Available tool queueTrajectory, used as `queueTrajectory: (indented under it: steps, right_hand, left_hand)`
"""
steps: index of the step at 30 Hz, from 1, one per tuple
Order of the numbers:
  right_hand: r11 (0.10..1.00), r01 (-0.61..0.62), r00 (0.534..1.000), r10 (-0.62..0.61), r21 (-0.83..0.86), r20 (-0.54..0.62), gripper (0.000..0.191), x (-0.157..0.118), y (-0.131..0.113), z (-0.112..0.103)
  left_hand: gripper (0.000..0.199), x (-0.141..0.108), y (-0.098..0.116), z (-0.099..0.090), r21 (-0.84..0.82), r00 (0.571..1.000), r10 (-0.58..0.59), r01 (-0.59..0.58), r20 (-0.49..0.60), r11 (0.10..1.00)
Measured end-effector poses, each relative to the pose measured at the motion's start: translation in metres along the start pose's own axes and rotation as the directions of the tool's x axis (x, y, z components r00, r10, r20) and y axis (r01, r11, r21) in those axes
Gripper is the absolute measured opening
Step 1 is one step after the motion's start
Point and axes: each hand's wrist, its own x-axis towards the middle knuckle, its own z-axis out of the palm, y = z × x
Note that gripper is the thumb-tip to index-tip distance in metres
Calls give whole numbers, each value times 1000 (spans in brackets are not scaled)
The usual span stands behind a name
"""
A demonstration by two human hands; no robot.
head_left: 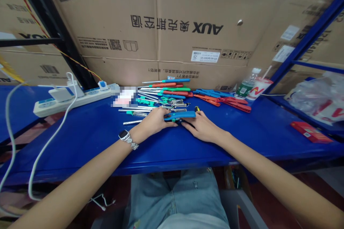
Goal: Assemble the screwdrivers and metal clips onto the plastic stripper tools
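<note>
Nearest camera: the person's jeans (174, 196), below the front edge of the blue counter (88, 139). L to R from there: white power strip (88, 99) on counter, w/ white plugs (60, 94) fitted. Carton (172, 3) stands behind counter, AUX print upside down. Blurred patch (124, 96) just R of strip; content can't be read. Watch (124, 135) on L wrist.

Tools (163, 89) lie in a loose row at the back, approx. mid-counter: metal shafts pointing L, handles red, blue & green. Nearer the hands, rods (138, 109), some w/ teal pcs attached.

L hand (167, 117): thumb & fingers closed on L end of blue part (181, 115). Part is raised in front of the tools, btwn both hands, long side roughly level. R hand (200, 124): fingers bent, at R end of part; full grip hidden, can't tell what it has hold of. Yellow-black item (197, 108) just beside its fingers.

Further R: loose blue pcs (208, 93), then red pcs (238, 104), overlapping in a pile. Bottle (244, 87), green label, upright; cup (259, 88) w/ straw just beside. Red box (309, 131) flat, near R end. Plastic bag (319, 96) behind it.
</note>
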Motion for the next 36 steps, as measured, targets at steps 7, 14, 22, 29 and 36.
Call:
queueTrajectory:
  steps: [7, 14, 22, 29, 36]
  right_hand:
    - [997, -46, 997, 49, 62, -62, 27, 11, 9, 9]
    - [988, -40, 990, 60, 152, -130, 33, 15, 14, 9]
    - [902, -56, 955, 173, 429, -239, 47, 23, 22, -22]
    - [975, 96, 990, -74, 201, -116, 38, 33, -8, -33]
    - [973, 54, 995, -34, 224, -93, 35, 31, 17, -19]
  left_hand:
    - [30, 0, 0, -1, 26, 1000, 0, 0, 4, 1000]
    - [34, -2, 1, -4, 127, 999, 42, -39, -15, 991]
    - [39, -4, 3, -20, 166, 999, 0, 7, -43, 986]
    - [43, -6, 8, -18, 137, 998, 37, -30, -45, 990]
    - [67, -12, -7, -38, -22, 984, 152, -154, -88, 988]
